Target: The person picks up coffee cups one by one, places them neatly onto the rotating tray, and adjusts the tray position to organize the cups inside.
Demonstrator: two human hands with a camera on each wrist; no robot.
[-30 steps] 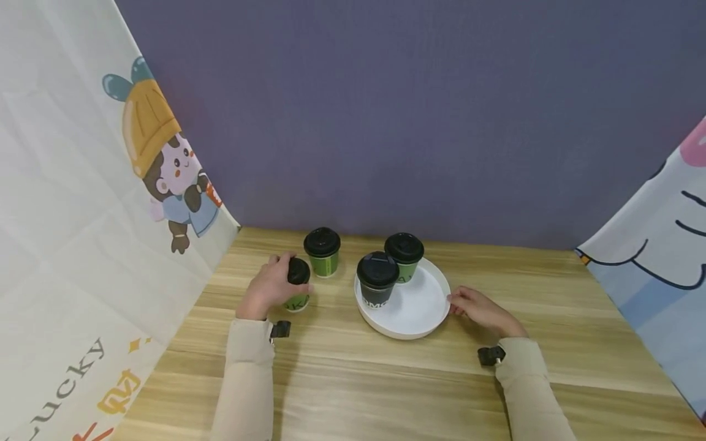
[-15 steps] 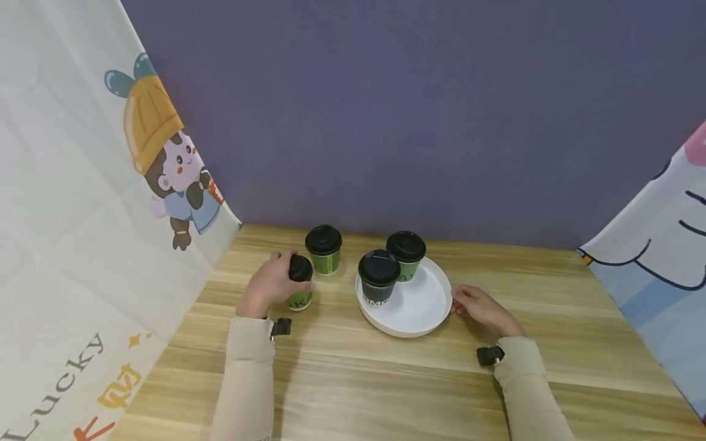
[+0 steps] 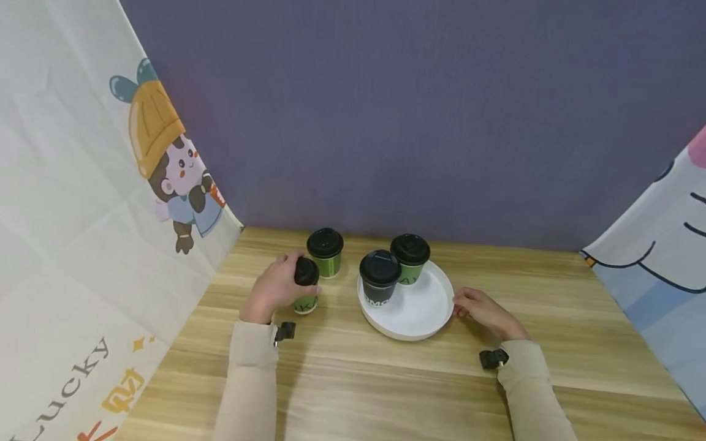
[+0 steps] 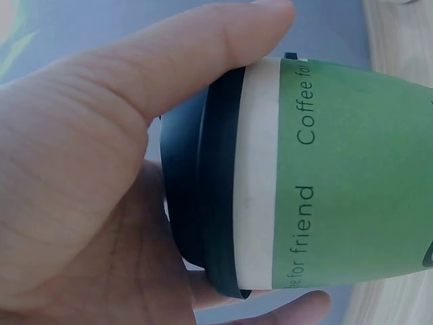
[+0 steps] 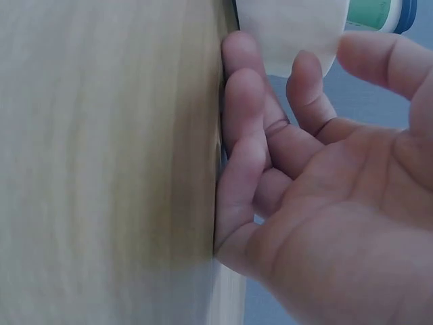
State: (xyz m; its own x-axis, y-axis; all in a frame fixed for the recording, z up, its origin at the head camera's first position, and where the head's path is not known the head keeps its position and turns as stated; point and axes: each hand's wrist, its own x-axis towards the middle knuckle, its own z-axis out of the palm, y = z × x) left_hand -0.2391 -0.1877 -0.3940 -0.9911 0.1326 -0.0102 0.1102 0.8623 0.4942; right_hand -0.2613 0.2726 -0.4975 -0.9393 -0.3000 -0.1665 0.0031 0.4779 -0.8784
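Note:
My left hand (image 3: pixel 276 286) grips a green paper coffee cup (image 3: pixel 305 302) by its black lid, thumb on one side and fingers on the other. In the left wrist view this cup (image 4: pixel 345 176) shows printed lettering and a white band under the lid. My right hand (image 3: pixel 484 311) holds the right rim of a round white tray (image 3: pixel 413 331), thumb at the rim and curled index finger at the outer wall. A dark-sleeved cup (image 3: pixel 378 293) and a green cup (image 3: pixel 410 272), both black-lidded, stand at the tray's left and back.
Another green cup with a black lid (image 3: pixel 325 257) stands on the wooden table (image 3: pixel 375 392) behind the held cup. A dark blue backdrop (image 3: pixel 386 122) rises at the table's back. Printed cloths hang at the left (image 3: pixel 72 214) and right (image 3: pixel 662 288).
My left hand and its cup have shifted slightly to the right, toward the tray. My right hand stays at the tray's rim, and the other cups keep their places. The head view wavers slightly.

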